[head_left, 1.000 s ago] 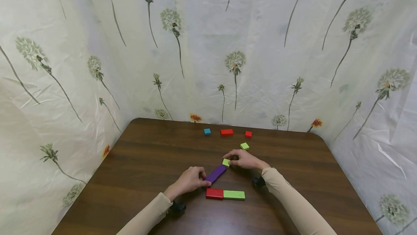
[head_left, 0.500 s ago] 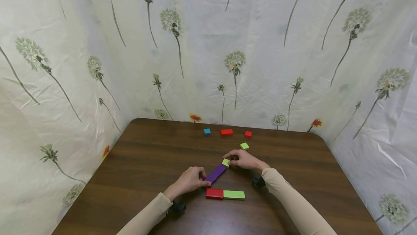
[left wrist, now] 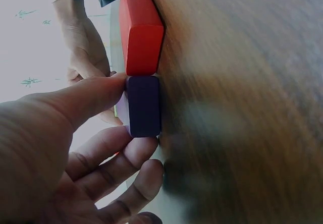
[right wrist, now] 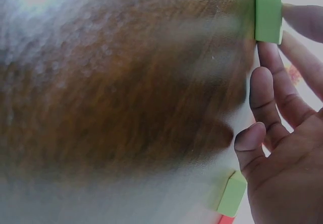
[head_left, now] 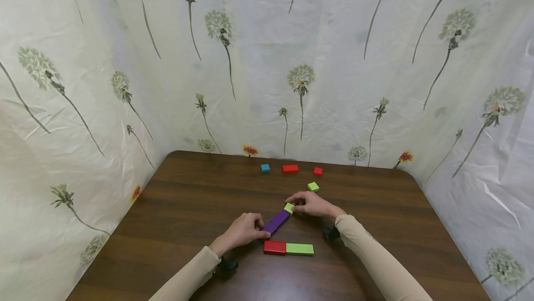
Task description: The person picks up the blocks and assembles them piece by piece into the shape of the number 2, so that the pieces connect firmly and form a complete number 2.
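Observation:
My left hand (head_left: 243,231) pinches the near end of a slanted purple strip (head_left: 280,218) between thumb and fingers. A seam across the strip suggests two purple blocks end to end. In the left wrist view, the dark end face of the near purple block (left wrist: 144,107) shows between thumb and fingertips. At the strip's far end, my right hand (head_left: 313,204) pinches a small light-green block (head_left: 289,208), which touches the purple in the right wrist view (right wrist: 268,15). Just below lie a red block (head_left: 275,247) and a longer green block (head_left: 300,249), joined end to end.
Towards the back of the brown wooden table (head_left: 200,189) lie a blue block (head_left: 265,168), a longer red block (head_left: 290,169) and a small red block (head_left: 318,171). Another green block (head_left: 313,187) sits just beyond my right hand. A flowered curtain (head_left: 258,120) hangs behind.
Both hands keep their places and grips. The purple strip's edge looks straighter, its seam shows more clearly, and the pinched green block has shifted very slightly left.

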A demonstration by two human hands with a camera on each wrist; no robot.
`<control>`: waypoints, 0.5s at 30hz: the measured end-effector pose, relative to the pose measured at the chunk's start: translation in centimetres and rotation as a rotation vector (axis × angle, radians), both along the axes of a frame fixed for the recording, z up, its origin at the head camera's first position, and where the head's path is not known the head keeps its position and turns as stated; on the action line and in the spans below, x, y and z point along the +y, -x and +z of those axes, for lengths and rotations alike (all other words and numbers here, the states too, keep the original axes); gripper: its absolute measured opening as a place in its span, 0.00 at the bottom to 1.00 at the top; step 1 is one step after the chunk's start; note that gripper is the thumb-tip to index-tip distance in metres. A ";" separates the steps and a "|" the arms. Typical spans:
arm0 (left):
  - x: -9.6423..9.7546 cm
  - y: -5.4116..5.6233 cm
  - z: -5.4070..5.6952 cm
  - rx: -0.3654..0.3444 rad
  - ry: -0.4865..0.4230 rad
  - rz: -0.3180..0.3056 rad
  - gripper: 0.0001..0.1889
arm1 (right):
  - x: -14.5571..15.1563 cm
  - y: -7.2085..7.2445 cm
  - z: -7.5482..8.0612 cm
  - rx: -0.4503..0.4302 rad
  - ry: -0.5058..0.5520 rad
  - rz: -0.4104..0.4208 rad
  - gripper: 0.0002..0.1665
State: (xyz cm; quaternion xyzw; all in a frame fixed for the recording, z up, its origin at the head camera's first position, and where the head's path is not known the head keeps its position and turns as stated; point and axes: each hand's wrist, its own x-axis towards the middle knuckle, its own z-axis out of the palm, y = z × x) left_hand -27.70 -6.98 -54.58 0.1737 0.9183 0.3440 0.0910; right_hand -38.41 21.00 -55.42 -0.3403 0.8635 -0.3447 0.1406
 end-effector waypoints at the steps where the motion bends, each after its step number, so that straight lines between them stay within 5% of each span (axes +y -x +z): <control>1: 0.0 0.0 0.0 0.004 0.000 -0.001 0.13 | 0.0 0.0 0.0 -0.003 -0.004 -0.004 0.18; 15: 0.0 0.0 0.0 0.003 -0.005 0.001 0.14 | 0.5 0.3 0.8 0.002 -0.015 -0.052 0.18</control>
